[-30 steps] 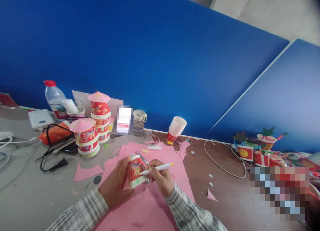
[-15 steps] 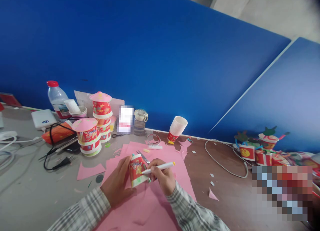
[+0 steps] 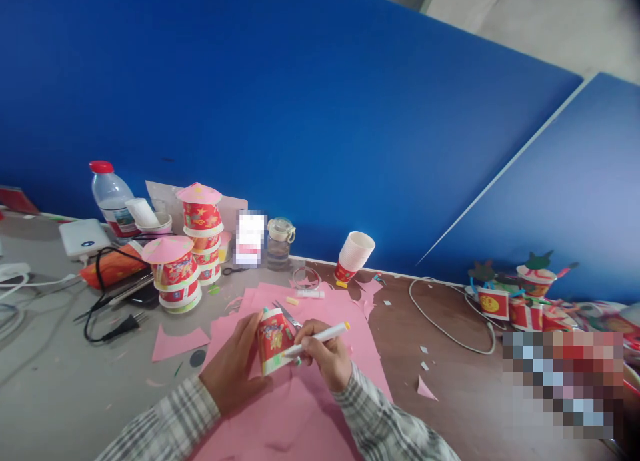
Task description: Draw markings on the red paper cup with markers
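My left hand (image 3: 237, 363) is closed around a red paper cup (image 3: 273, 332) with a printed figure and a pale green patch near its lower rim. In my right hand (image 3: 325, 356) is a white marker (image 3: 325, 334) with a yellow end, its tip at the lower right of the cup's side. Both hands are over pink paper sheets (image 3: 320, 421). Scissors (image 3: 286, 314) lie just behind the cup, partly hidden by it. A marker cap (image 3: 292, 301) and a white tube (image 3: 311, 294) lie farther back on the paper.
Decorated cup towers (image 3: 201, 214) with pink cone tops stand at the left, near a water bottle (image 3: 113, 198) and a black plug (image 3: 123, 324). Stacked paper cups (image 3: 356, 253) stand at the back. A white cable (image 3: 450, 341) and cup crafts (image 3: 527, 308) are on the right.
The marker's tip has moved down the cup's side, from the printed figure toward the green patch by the lower rim. My left hand still holds the cup in nearly the same place.
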Demonstrator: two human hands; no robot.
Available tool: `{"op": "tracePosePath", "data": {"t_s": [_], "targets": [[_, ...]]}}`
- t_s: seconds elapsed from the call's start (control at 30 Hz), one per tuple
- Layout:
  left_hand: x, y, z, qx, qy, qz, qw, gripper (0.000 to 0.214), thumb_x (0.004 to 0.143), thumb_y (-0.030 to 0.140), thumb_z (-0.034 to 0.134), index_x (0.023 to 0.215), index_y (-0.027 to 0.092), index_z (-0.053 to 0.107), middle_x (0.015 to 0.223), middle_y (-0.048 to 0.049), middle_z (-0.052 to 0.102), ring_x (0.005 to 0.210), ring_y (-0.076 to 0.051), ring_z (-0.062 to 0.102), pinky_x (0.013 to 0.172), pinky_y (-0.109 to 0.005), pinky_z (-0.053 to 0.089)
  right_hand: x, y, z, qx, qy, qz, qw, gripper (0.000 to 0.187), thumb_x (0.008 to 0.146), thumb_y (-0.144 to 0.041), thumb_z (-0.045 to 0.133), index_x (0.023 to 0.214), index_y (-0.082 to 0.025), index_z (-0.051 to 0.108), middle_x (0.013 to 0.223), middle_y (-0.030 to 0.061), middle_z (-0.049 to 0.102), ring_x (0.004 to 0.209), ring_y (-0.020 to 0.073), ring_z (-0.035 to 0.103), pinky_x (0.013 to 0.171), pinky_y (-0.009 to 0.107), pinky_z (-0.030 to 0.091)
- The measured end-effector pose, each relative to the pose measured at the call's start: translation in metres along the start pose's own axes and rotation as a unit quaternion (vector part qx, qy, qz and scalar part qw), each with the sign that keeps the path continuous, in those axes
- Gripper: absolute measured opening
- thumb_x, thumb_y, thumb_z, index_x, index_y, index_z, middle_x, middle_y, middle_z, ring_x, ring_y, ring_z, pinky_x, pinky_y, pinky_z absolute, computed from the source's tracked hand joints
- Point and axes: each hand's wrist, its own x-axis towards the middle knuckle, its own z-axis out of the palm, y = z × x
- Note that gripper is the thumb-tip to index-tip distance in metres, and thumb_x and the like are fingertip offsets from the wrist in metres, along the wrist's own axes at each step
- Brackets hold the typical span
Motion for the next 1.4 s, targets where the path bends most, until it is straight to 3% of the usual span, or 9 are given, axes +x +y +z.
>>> {"op": "tracePosePath", "data": {"t_s": [0.33, 0.53, 1.0, 1.17, 1.4], "targets": [[0.0007, 0.0004, 0.0002, 0.016, 0.016, 0.021, 1.000, 0.107, 0.047, 0.036, 0.077, 0.127, 0.024, 0.007, 0.124, -0.0078, 0.035, 0.112, -0.027, 0.034, 0.092, -0.041, 0.038, -0.0024, -0.0082, 0.0047, -0.042, -0.014, -0.004, 0.999, 0.012, 0.061, -0.021, 0.055, 0.056, -0.016, 0.065, 0.040, -0.0036, 0.052, 0.036, 0.0110, 0.043, 0.038, 0.020, 0.034], [-0.0001, -0.0003, 0.0004, 0.016, 0.008, 0.008, 1.000, 0.106, 0.048, 0.039, 0.076, 0.127, 0.023, 0.008, 0.125, -0.0086, 0.033, 0.113, -0.028, 0.033, 0.092, -0.041, 0.038, -0.0007, -0.0086, 0.0046, -0.048, 0.005, 0.001, 0.999, 0.013, 0.061, -0.023, 0.054, 0.057, -0.016, 0.064, 0.044, -0.0019, 0.055, 0.036, 0.0118, 0.045, 0.039, 0.021, 0.036], [0.0002, 0.0009, -0.0007, 0.022, 0.005, 0.010, 1.000, 0.106, 0.049, 0.043, 0.075, 0.127, 0.023, 0.006, 0.124, -0.0081, 0.034, 0.112, -0.027, 0.034, 0.092, -0.041, 0.039, -0.0016, -0.0086, 0.0035, -0.054, -0.035, -0.009, 0.998, 0.012, 0.062, -0.020, 0.055, 0.058, -0.016, 0.065, 0.043, -0.0036, 0.052, 0.037, 0.0108, 0.043, 0.039, 0.020, 0.034], [-0.0004, -0.0023, 0.0002, 0.041, 0.000, 0.014, 0.999, 0.107, 0.049, 0.046, 0.074, 0.127, 0.023, 0.004, 0.124, -0.0094, 0.034, 0.113, -0.029, 0.034, 0.090, -0.043, 0.041, -0.0009, -0.0068, 0.0028, -0.053, -0.010, -0.004, 0.999, 0.012, 0.062, -0.020, 0.054, 0.059, -0.016, 0.064, 0.045, -0.0023, 0.055, 0.038, 0.0118, 0.045, 0.039, 0.020, 0.036], [-0.0008, -0.0026, 0.0010, 0.055, -0.003, 0.008, 0.998, 0.107, 0.050, 0.050, 0.071, 0.127, 0.024, 0.002, 0.124, -0.0083, 0.035, 0.112, -0.029, 0.035, 0.087, -0.043, 0.042, -0.0011, -0.0063, 0.0021, -0.052, -0.027, -0.022, 0.998, 0.012, 0.063, -0.020, 0.055, 0.059, -0.016, 0.065, 0.044, -0.0030, 0.054, 0.037, 0.0108, 0.044, 0.038, 0.020, 0.035]]}}
